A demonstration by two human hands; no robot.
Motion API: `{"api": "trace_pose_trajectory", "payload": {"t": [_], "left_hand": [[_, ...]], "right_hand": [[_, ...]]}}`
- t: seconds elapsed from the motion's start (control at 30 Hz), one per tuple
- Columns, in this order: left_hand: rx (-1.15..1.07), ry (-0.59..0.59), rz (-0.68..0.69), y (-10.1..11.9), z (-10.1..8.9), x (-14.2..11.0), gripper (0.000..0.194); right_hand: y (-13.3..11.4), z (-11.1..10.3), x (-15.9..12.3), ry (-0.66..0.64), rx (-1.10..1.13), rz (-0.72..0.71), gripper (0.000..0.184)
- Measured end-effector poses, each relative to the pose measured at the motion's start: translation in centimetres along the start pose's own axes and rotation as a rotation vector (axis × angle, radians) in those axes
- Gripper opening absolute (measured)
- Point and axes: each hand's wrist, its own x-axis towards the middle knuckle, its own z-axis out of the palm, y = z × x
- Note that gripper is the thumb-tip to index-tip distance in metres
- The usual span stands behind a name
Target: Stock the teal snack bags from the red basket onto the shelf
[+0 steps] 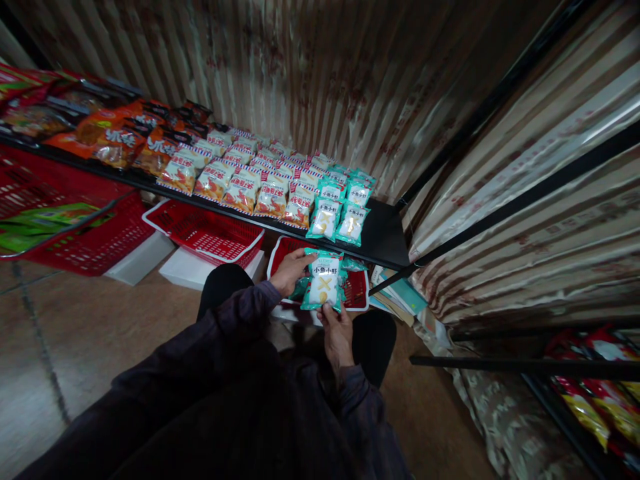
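A teal and white snack bag [324, 280] is held between my two hands, over a red basket [358, 293] with a white rim. My left hand [292, 272] pinches the bag's upper left corner. At the bottom edge, my right hand [336, 331] grips it with thumb and fingers. More teal bags lie in the basket, partly hidden behind the held one. On the black shelf [383, 230] just beyond, matching teal bags [325, 219] stand in two columns at the right end of the stock.
Left of the teal bags stand rows of white and orange snack bags [273, 193], then orange and black bags [117, 143]. Below are another red basket [205, 230] and a larger one [125, 227] with green packs. Black rack bars [500, 227] and striped curtain [525, 167] flank the right.
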Motion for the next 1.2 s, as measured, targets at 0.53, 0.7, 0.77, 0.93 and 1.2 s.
{"api": "trace_pose_trajectory", "payload": {"t": [0.53, 0.7, 0.77, 0.93, 1.2], "left_hand": [[-0.006, -0.253, -0.137, -0.7, 1.0, -0.3, 0.041], [0.011, -0.241, -0.14, -2.6, 1.8, -1.0, 0.056], [0.01, -0.196, -0.103, -3.1, 2.1, -1.0, 0.058], [0.088, -0.181, 0.019, -3.1, 2.0, -0.7, 0.066], [0.379, -0.255, 0.091, -3.8, 1.2, -1.3, 0.064]], "right_hand": [[-1.7, 0.0, 1.0, 0.108, 0.179, 0.012, 0.04], [-1.6, 0.2, 1.1, 0.092, 0.192, -0.011, 0.035], [-1.4, 0.1, 1.0, 0.067, 0.159, -0.021, 0.038], [-2.6, -1.4, 1.6, -0.07, 0.063, -0.082, 0.053], [-7.5, -2.6, 5.8, 0.051, -0.072, -0.262, 0.05]]}}
